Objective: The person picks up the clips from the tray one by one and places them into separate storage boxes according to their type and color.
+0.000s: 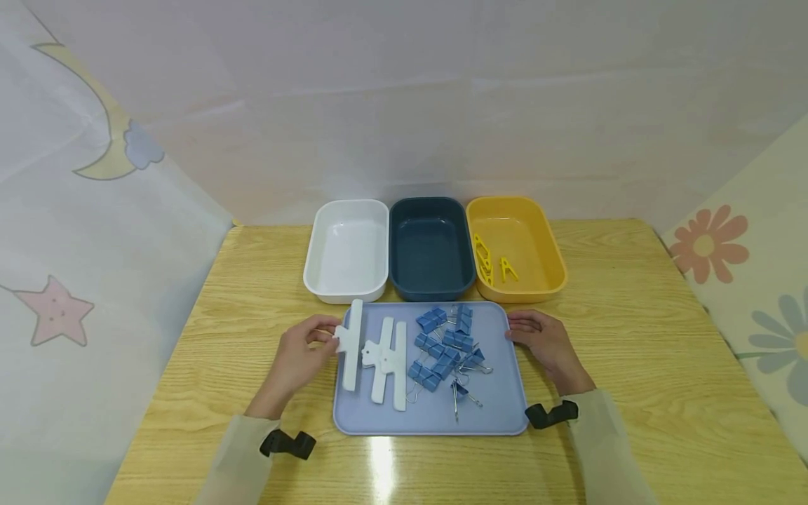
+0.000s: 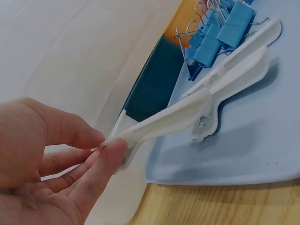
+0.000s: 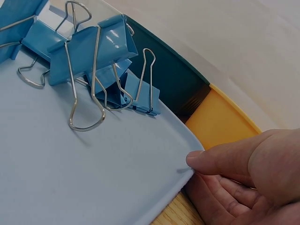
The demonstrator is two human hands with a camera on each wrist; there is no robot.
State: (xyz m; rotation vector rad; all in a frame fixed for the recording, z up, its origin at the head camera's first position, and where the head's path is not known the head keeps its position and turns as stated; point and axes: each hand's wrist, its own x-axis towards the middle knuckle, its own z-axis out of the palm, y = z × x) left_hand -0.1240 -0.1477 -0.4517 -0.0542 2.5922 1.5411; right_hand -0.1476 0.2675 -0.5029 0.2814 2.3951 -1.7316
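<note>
My left hand (image 1: 308,353) pinches a white bag clip (image 1: 353,347) between thumb and fingers, lifted at the left side of the light blue tray (image 1: 429,425). Two more white bag clips (image 1: 384,361) lie on the tray just right of it. In the left wrist view the held clip (image 2: 164,121) is tilted in front of those two. Several blue binder clips (image 1: 445,361) with silver wire handles lie in a heap on the tray's right half. My right hand (image 1: 544,344) grips the tray's right edge, thumb on top and fingers underneath, as the right wrist view shows.
Behind the tray stand three bins side by side: a white bin (image 1: 347,245), a dark blue bin (image 1: 432,242) and a yellow bin (image 1: 514,238). Several small yellow clothespins (image 1: 482,259) lie in the yellow bin. All stand on a wooden table (image 1: 246,315) before a pale curtain.
</note>
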